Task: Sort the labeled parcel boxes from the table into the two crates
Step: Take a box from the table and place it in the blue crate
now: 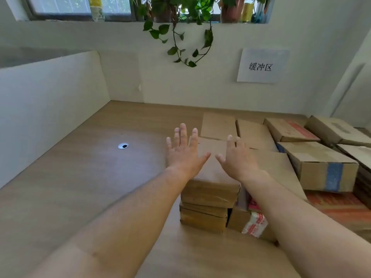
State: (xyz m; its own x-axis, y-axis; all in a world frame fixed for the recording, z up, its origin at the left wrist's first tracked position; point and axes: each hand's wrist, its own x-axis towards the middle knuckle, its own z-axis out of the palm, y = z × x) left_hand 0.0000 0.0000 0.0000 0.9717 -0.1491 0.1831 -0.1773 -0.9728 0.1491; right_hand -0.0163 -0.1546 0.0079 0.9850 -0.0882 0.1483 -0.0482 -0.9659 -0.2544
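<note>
- Left hand (183, 152) flat, fingers straight, over a stacked brown cardboard parcel box (210, 187).
- Right hand (237, 157) released, fingers spread, beside it.
- Light wooden table (80, 187) beneath.

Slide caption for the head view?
Open left hand and open right hand reach over a stack of parcel boxes on the wooden table.

A white wall sign (262, 66) reads "缓冲区"; box labels are illegible.

Left table (80, 187) open; stacked boxes (313, 167) seemingly crowd the right.
</note>
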